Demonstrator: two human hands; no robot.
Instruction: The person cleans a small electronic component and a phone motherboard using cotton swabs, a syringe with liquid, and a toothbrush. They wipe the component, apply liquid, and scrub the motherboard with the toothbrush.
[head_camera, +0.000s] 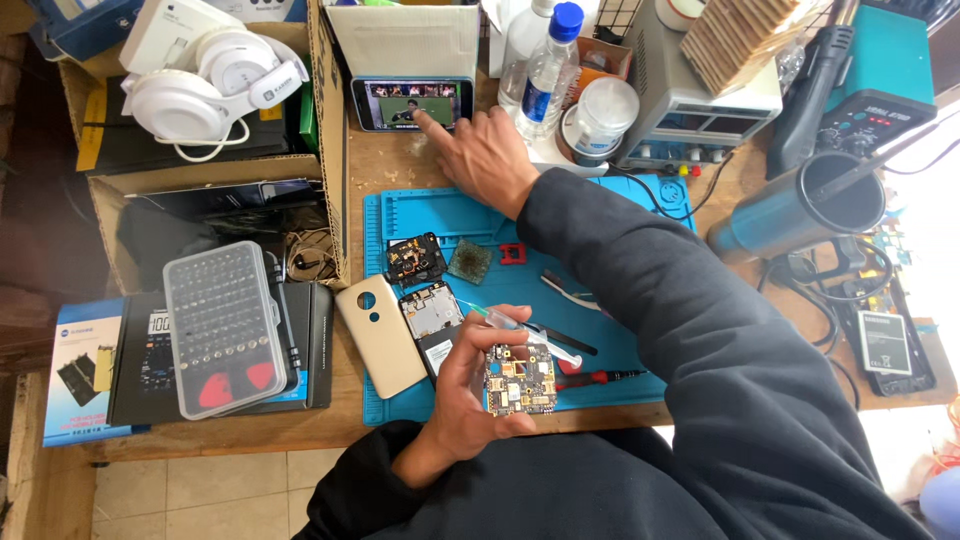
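A: The desk (400, 160) was crowded. What worried you?

B: The right arm stretched across the blue mat (600, 345) to the far edge, and the right hand (480, 150) tapped the propped phone (412, 103) with one finger out, gripping nothing. A sleeve could have dragged the loose parts below it.

A: And the left hand (470, 385)?

B: Near the body, it pinched the circuit board (520, 380) and a small syringe (535, 335) together. With eyes likely on the screen, either might have slipped or smeared.
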